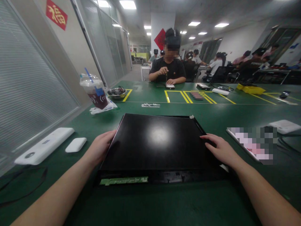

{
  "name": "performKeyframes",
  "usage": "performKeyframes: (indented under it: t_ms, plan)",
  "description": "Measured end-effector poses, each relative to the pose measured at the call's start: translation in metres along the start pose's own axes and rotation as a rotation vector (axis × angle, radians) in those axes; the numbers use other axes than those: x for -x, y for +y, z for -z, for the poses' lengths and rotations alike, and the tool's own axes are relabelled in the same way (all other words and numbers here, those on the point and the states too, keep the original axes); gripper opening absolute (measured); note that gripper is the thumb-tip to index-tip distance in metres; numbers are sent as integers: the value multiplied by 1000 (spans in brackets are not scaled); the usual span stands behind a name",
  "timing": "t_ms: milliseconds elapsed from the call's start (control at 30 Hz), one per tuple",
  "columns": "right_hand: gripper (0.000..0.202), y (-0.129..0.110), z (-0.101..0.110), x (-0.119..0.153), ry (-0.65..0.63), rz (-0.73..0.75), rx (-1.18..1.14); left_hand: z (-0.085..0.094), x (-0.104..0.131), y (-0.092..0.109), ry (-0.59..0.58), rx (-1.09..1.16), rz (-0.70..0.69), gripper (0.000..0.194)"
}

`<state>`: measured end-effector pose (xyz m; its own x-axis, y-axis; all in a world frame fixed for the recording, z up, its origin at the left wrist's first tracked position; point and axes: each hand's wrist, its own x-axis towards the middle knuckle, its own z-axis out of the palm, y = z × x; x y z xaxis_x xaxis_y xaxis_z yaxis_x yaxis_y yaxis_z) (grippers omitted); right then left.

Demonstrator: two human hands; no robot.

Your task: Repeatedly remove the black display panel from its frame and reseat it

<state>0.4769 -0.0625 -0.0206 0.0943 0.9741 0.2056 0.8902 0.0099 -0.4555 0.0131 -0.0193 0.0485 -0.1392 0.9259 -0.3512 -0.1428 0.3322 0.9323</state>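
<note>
In the head view, a green tabletop [131, 108] carries a broad, glossy black rectangular panel [150, 147], which lies face up on a dark shallow frame [183, 176]. Around the panel, a clear plastic cup of dark drink [96, 94] stands beyond its far left corner, a long white plastic device [45, 147] lies to its left, and a partly blurred flat slab [252, 144] to its right. A small white rounded case [76, 145] is nearer its left side; a green circuit strip [124, 180] runs along its near edge. The panel's long axis runs left to right. The left hand [102, 146] touches its left edge, the right hand [217, 147] its right; I cannot tell whether either grip is clamped. Green surface shows beyond its far edge and before its near one.
</note>
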Motion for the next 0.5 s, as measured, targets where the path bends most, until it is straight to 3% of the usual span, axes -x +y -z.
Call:
performKeyframes:
  t_ms: [200, 400, 500]
  plan:
    - [38, -1, 0, -1, 20, 20, -4, -1, 5, 2, 37, -267, -161, 33]
    - [45, -9, 5, 0, 7, -8, -25, 15, -10, -7, 11, -410, -207, 64]
    - [51, -12, 5, 0, 18, -65, -54, 20, -15, -11, -31, -412, -281, 69]
